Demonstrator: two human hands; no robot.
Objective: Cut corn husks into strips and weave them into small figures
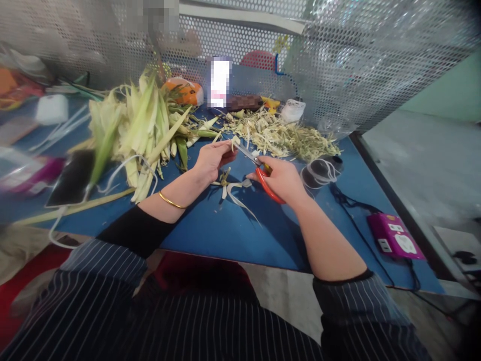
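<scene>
My right hand (280,176) grips red-handled scissors (269,189), their blades pointing up and to the left. The blade tips meet a small pale piece of corn husk (235,142) that my left hand (215,159) pinches between thumb and fingertips. Below my hands, thin husk strips (240,193) and a small tied bit lie on the blue table (225,230). A big pile of green and cream corn husks (139,125) sits to the left of my left hand. Beyond my right hand spreads a heap of shredded husk trimmings (278,133).
A dark spool wound with white cord (321,173) stands right of my right hand. Farther right is a purple power strip (396,235) with black cables. At the left lies a black phone (71,178) on a white cable. An orange packet (184,90) and perforated metal panel (225,30) are behind.
</scene>
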